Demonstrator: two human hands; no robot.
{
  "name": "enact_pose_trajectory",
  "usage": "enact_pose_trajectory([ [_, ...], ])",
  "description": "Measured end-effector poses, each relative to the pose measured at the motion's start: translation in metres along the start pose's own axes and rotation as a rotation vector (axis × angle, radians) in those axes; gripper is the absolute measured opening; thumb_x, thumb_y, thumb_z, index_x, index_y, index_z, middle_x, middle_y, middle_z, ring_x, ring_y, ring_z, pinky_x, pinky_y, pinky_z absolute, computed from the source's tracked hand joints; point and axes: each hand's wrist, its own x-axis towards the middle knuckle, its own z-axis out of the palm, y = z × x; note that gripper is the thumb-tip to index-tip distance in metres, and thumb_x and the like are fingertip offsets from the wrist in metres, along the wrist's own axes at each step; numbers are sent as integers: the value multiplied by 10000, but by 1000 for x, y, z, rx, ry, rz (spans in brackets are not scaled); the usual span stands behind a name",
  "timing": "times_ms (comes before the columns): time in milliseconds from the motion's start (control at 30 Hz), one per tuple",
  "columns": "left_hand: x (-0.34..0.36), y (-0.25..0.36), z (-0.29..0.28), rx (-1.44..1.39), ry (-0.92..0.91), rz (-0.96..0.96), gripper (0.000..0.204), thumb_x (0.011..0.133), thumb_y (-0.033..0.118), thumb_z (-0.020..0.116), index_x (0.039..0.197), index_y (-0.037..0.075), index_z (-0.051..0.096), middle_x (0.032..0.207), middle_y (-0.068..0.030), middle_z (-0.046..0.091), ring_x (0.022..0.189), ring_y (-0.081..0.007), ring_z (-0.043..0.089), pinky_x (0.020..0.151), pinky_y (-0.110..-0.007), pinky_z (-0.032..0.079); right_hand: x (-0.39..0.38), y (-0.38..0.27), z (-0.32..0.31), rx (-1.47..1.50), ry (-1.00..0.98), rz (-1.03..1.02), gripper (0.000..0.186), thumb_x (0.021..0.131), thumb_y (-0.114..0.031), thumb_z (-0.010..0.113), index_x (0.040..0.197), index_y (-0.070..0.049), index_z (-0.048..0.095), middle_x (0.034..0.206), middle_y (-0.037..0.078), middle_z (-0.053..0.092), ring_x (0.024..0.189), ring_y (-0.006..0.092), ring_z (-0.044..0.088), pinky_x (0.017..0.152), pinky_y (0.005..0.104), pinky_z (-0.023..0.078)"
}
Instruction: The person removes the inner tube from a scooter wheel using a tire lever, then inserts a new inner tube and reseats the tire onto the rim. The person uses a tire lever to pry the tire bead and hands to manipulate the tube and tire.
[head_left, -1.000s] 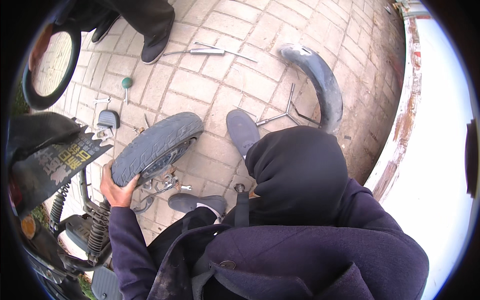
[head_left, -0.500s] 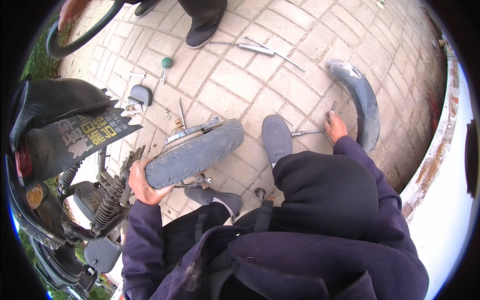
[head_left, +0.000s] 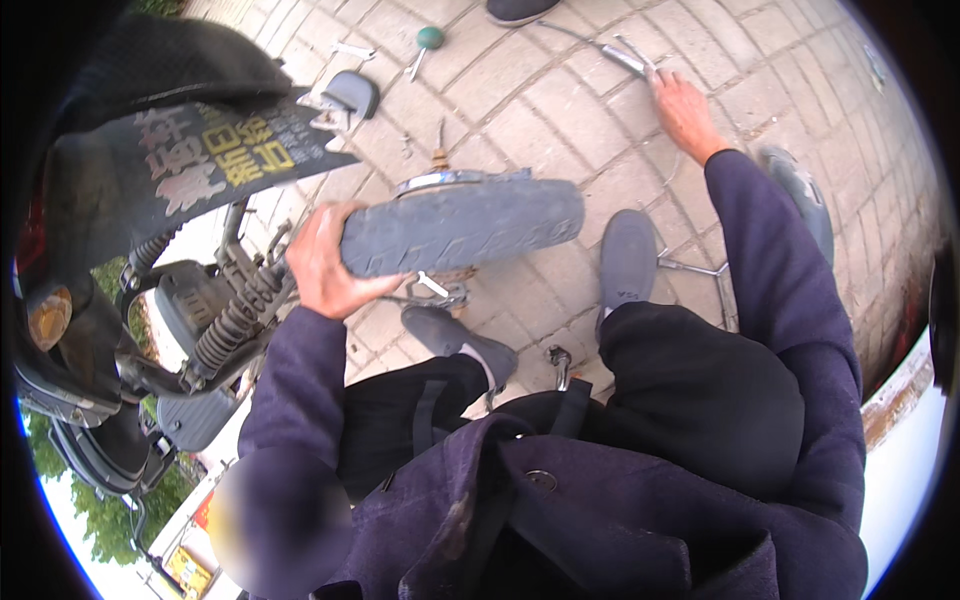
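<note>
My left hand (head_left: 330,262) is wrapped round the near-left end of a black-treaded tyre (head_left: 465,225), which is on a wheel tilted above the paving. A metal hub part (head_left: 440,180) shows on its far side, with a rod-like axle standing out. Stretched out to the far right, my right hand (head_left: 688,112) has its fingers closed at the end of a slim silver-handled rod tool (head_left: 625,60) on the ground. How much of the tool lies within the fingers is hidden. A metal socket wrench (head_left: 695,267) lies beside my right shoe.
An electric scooter (head_left: 190,300) with a mudflap and spring shock stands at left. A green-handled screwdriver (head_left: 429,40), a spanner (head_left: 353,51) and a black rounded part (head_left: 352,93) lie beyond the wheel. My right arm partly covers a curved dark mudguard (head_left: 808,195). Another person's shoe (head_left: 520,9) is at the far edge.
My right hand has left the socket wrench and moved away from me to the silver rod tool. The left hand still grips the tyre, now turned more level. The other person's hand has left view.
</note>
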Motion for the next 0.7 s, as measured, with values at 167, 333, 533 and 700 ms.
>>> enact_pose_trajectory([
  [167,14,2,-2,4,-42,-69,693,541,309,924,1129,54,660,990,-137,685,906,-330,706,827,-403,561,38,-8,25,-67,-130,24,324,932,-70,584,1250,-9,609,1120,171,675,1053,326,685,848,417,586],
  [333,14,-3,1,24,4,-42,723,531,372,951,1124,76,661,971,-124,691,896,-319,714,815,-406,572,26,-15,35,369,-347,156,387,911,-272,636,1156,26,602,1027,250,678,1014,412,664,868,503,543],
  [533,10,-5,3,73,0,-77,762,624,566,909,1146,61,678,989,-116,716,907,-301,725,824,-399,574,-67,-9,-79,711,-495,150,453,955,-394,589,1071,44,580,964,313,624,940,464,617,835,503,467],
  [700,9,1,0,78,8,-91,819,671,719,814,1141,57,702,1016,-135,741,957,-293,736,832,-417,573,-127,-6,-297,655,-520,193,522,973,-444,656,1149,46,618,913,211,621,900,335,620,840,430,464],
])
